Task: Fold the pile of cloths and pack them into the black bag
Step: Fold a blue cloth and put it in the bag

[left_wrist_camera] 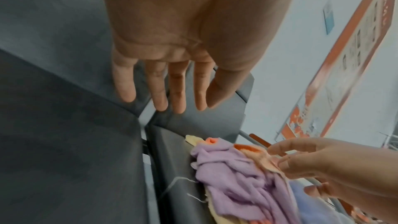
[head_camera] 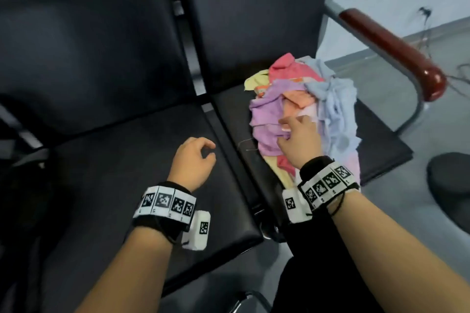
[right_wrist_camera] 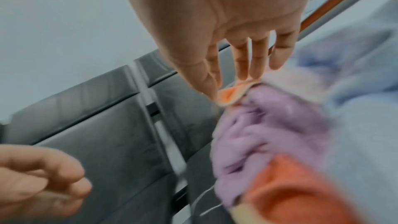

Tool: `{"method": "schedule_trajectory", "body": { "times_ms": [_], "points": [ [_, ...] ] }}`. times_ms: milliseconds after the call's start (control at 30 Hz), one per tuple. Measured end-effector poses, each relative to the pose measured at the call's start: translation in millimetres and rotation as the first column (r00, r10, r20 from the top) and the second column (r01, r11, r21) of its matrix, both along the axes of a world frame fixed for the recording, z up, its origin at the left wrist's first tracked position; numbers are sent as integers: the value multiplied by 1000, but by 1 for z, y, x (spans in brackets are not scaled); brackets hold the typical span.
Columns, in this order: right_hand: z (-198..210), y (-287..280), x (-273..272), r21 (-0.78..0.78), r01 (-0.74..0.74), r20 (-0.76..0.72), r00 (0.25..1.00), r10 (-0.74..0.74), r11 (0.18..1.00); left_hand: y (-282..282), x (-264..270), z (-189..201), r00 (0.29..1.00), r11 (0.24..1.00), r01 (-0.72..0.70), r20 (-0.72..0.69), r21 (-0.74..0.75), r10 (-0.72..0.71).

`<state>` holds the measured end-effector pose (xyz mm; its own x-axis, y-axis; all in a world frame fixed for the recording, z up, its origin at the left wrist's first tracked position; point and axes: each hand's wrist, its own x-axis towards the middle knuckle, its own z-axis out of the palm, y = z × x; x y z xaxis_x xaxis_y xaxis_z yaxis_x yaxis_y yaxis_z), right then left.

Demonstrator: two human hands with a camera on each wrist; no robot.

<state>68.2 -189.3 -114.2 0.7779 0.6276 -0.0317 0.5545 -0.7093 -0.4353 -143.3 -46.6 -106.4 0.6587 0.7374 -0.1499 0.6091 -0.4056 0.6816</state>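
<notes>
First cloth being picked; nothing folded or packed yet.
The crumpled heap of soft pastel cloths (head_camera: 302, 112) lies on the right black padded seat (head_camera: 376, 145); the right hand (head_camera: 300, 140) pinches an orange-edged cloth (right_wrist_camera: 231, 95), while the left hand (head_camera: 192, 162) hovers, loosely curled and empty. No black bag is visible.

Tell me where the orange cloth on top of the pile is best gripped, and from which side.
Probably by its free edge: the orange cloth lifts a hemmed corner clear of the purple cloth near the top of the pile. Come from above and the near side, as the right hand does; its grip already closes there.
</notes>
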Motion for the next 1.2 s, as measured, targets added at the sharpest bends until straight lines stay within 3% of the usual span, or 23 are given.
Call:
{"method": "schedule_trajectory", "body": {
  "times_ms": [167,367,500,700,867,967,1067,1200],
  "points": [
    [-16,-34,70,35,241,-4,971,-241,970,-20,63,-13,997,997,70,22,-41,-69],
    [-28,-60,109,170,430,-60,903,-426,887,-33,93,-21,996,994,87,34,-59,-85],
    [-42,-70,121,161,394,-321,888,-330,905,-43,105,-17,993,991,108,51,-74,-105],
    [-28,-69,117,284,331,-303,921,-243,900,-51,99,-5,990,990,124,81,-61,-119],
    [-3,-66,100,322,300,-378,910,-168,898,-55,87,5,984,990,133,126,-54,-125],
    [17,-59,66,453,184,-402,916,15,872,-59,78,10,977,989,128,179,-70,-114],
    [41,-44,21,558,-38,-348,896,276,829,-67,73,16,953,965,198,264,-175,-147],
    [61,-29,-14,616,-243,-370,750,548,749,-77,74,28,895,923,301,406,-238,-187]
  ]
}}
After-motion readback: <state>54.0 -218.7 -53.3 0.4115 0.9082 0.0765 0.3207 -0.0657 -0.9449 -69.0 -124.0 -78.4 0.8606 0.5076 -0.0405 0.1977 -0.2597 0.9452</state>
